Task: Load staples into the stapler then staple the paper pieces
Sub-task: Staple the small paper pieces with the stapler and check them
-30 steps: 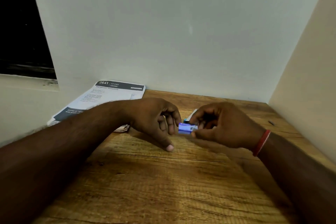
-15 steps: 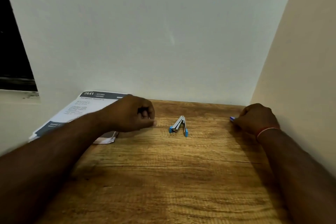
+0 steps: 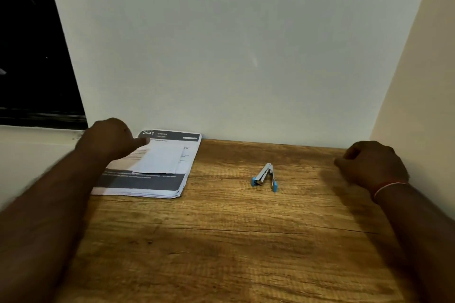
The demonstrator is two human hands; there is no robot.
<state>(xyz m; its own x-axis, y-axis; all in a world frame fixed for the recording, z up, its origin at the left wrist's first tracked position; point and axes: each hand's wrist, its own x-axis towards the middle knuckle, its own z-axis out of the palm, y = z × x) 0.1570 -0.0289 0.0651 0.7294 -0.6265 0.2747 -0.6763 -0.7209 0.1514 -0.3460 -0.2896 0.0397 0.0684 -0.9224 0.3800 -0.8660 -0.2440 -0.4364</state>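
- The table (image 3: 221, 241) is wood, brown with clear grain lines and a matt finish.
- The stapler (image 3: 264, 174) gleams, with bright metal arms and blue plastic tips.
- The paper stack (image 3: 157, 177) is smooth printed paper, white with dark matt bands.
- The wall (image 3: 221, 56) behind looks smooth and matt, painted.
- The wristband (image 3: 389, 186) looks like red thread.

The stapler (image 3: 262, 176) is silver with blue tips, the papers (image 3: 160, 160) white with dark-grey bands, the table (image 3: 221, 241) brown wood-grain.
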